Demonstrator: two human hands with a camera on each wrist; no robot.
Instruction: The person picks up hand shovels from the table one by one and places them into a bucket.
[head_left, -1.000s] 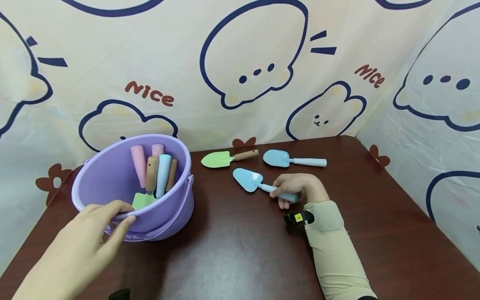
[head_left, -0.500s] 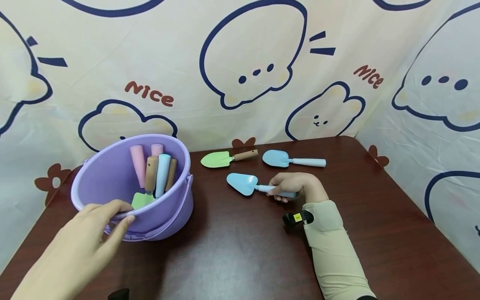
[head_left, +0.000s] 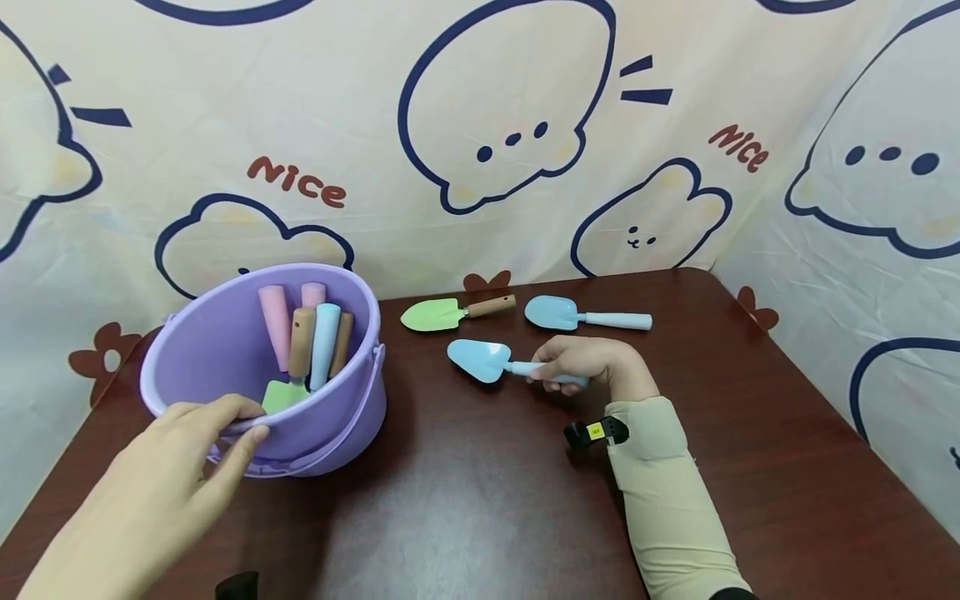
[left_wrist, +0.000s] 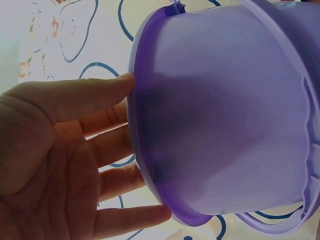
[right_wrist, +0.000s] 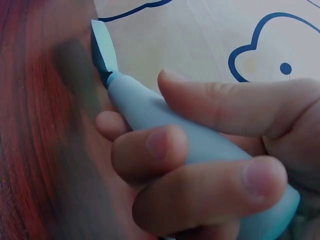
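My right hand [head_left: 581, 364] grips the handle of a light blue trowel [head_left: 480, 360], its fingers and thumb curled round it in the right wrist view. The blue blade [right_wrist: 103, 47] points left in the head view, and its shadow falls on the tabletop. At the left, my left hand [head_left: 176, 462] pinches the near rim of a purple bucket [head_left: 198, 358], thumb outside. In the left wrist view the thumb [left_wrist: 95, 97] lies against the rim. Inside the bucket stand several tools with pink, brown and blue handles; a green blade [head_left: 283, 396] shows at the bottom.
A green trowel [head_left: 435, 315] with a brown handle lies at the table's back edge. To its right lies a blue rounded hand shovel [head_left: 553, 312]. A patterned curtain [head_left: 517, 75] hangs behind the dark wooden table [head_left: 465, 517]. A black object [head_left: 237, 586] shows at the front edge.
The blue trowel in my right hand has turned and shifted slightly left, its blade now nearly level with the handle. My left hand stays on the bucket's rim.
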